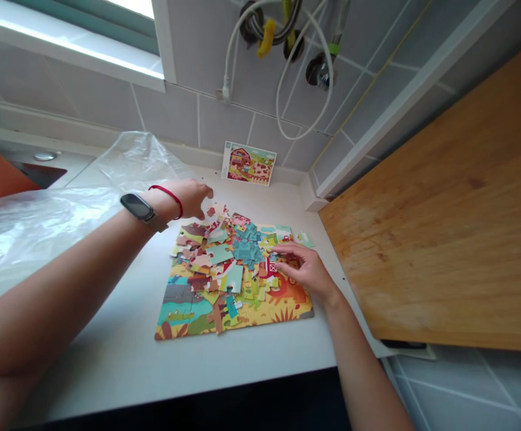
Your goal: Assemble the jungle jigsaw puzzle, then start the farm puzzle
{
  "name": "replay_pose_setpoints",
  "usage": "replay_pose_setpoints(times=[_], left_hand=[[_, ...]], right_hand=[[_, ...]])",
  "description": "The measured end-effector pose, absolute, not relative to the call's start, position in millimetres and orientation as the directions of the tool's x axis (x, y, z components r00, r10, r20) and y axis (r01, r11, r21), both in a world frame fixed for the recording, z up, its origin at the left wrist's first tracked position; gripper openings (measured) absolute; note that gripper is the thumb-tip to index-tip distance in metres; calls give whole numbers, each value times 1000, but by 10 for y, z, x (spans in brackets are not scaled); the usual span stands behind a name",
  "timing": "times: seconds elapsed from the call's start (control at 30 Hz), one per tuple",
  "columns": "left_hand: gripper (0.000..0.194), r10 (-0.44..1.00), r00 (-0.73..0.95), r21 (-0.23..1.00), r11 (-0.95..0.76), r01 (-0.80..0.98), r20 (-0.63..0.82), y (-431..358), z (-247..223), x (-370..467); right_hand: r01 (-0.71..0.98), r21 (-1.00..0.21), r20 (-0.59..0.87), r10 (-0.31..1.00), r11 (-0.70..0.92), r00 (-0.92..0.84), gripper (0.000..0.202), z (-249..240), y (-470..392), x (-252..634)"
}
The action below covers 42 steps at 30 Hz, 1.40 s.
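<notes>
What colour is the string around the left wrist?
Red; the string sits just beyond a dark watch, shown clearly in the head view.

Home kitchen or utility corner. Grey tiled wall (224,123) with white hoses (287,90) on wall fittings, white countertop (121,353) under a window sill (63,45), upright wooden board (448,203), steel sink drain (45,156) far left, crumpled clear plastic bag (63,203).

Plastic bag (54,209), wooden board (457,227), hoses (287,72).
</notes>
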<state>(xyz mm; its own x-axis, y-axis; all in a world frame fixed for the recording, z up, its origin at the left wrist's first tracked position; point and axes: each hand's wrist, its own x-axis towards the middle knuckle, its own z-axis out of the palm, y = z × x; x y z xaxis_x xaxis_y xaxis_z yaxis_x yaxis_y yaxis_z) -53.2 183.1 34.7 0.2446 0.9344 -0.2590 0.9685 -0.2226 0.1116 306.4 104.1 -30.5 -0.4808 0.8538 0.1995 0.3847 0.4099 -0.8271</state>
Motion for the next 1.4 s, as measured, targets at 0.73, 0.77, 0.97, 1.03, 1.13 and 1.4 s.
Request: replay_pose_setpoints(times=[0.73, 0.77, 0.97, 1.03, 1.13, 1.4], left_hand=[[44, 822, 566, 315, -522, 792, -59, 1837, 76, -80], [39, 825, 563, 326, -518, 791, -54, 1842, 90, -94], [16, 851, 519, 346, -465, 815, -81, 1823, 219, -145], [16, 864, 494, 329, -441, 835, -97, 1814, 262, -148], [15, 873, 472, 315, -418, 852, -119, 1815, 319, -173], [38, 902, 433, 706, -306, 638, 0, 1788, 483, -261]], right_hand=[[480, -838, 207, 965, 260, -163, 26, -561, 1216, 3135], [478, -839, 208, 964, 262, -164, 26, -557, 1214, 3133], [470, -845, 201, 966, 255, -163, 26, -539, 1210, 3123], [470, -845, 201, 966, 255, -161, 27, -542, 1211, 3128], [473, -843, 203, 966, 257, -163, 28, -557, 1215, 3138], [464, -849, 203, 966, 254, -158, 28, -563, 1221, 3133]])
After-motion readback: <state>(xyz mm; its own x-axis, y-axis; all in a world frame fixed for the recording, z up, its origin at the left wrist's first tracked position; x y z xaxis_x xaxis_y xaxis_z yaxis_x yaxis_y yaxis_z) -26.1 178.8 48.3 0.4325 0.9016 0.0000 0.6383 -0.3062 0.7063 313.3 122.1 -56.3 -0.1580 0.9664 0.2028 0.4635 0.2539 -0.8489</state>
